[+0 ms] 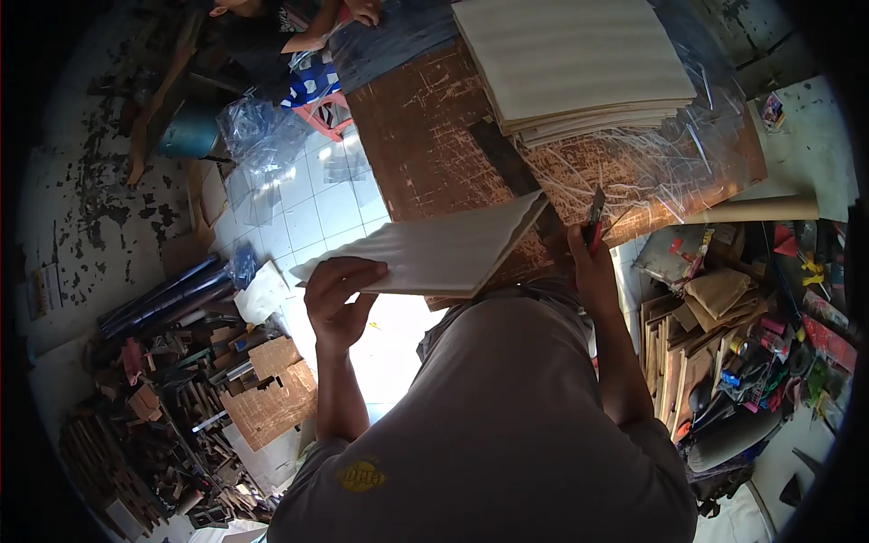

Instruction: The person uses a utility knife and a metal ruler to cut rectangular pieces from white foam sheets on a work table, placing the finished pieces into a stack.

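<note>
White foam sheets [579, 59] sit stacked on a scarred brown worktable [407, 136] beyond the right hand's fingers [577, 239], thin strips [629, 145] between.

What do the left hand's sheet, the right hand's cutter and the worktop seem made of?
Sheet: probably foam, matte off-white, softly rippled.
Cutter: blade apparently metal, thin and pointed; red handle perhaps plastic, evenly coloured.
Worktop: likely wood-based board, brown finish scratched paler.

At the near edge of the rough, scratched, wood-like table [407, 145], the white sheet [434, 246] looks matt and softly rippled, the cutter [595, 220] has a metallic blade, and left of this table the floor tiles [312, 195] appear smooth and glossy.
</note>
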Available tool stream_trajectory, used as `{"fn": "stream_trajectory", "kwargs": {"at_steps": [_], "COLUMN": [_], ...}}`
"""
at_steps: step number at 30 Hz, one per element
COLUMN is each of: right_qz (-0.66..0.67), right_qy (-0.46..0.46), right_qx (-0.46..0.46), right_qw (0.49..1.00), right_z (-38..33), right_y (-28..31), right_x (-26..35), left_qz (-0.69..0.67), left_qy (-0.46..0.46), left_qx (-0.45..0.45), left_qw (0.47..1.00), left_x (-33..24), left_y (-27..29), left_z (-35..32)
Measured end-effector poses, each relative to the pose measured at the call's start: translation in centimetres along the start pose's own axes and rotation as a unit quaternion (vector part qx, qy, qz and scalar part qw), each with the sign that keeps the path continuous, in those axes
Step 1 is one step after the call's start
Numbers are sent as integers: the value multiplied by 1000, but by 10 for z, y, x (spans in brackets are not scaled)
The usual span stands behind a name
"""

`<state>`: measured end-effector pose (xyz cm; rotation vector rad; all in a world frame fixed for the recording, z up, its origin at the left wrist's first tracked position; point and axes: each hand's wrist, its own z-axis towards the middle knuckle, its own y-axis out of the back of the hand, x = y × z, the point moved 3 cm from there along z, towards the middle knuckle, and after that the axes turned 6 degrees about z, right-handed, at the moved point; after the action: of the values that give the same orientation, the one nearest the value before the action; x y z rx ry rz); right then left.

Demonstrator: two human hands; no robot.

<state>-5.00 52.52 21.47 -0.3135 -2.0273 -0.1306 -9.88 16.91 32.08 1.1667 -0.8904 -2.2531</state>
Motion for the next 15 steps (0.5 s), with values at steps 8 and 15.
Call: {"fn": "stream_trajectory", "kwargs": {"at_steps": [8, 15], "right_qz": [194, 162], "right_qy": [-41, -20], "right_qx": [93, 124], "right_qw": [976, 979], "right_z": [-3, -6], "right_y": [-29, -34], "right_x": [12, 23], "left_qz": [141, 137], "left_qy": [-95, -99], "left_qx": [126, 147], "left_qw": [977, 975], "left_x": [-23, -5], "left_y": [-56, -84], "left_z": [-60, -83]}}
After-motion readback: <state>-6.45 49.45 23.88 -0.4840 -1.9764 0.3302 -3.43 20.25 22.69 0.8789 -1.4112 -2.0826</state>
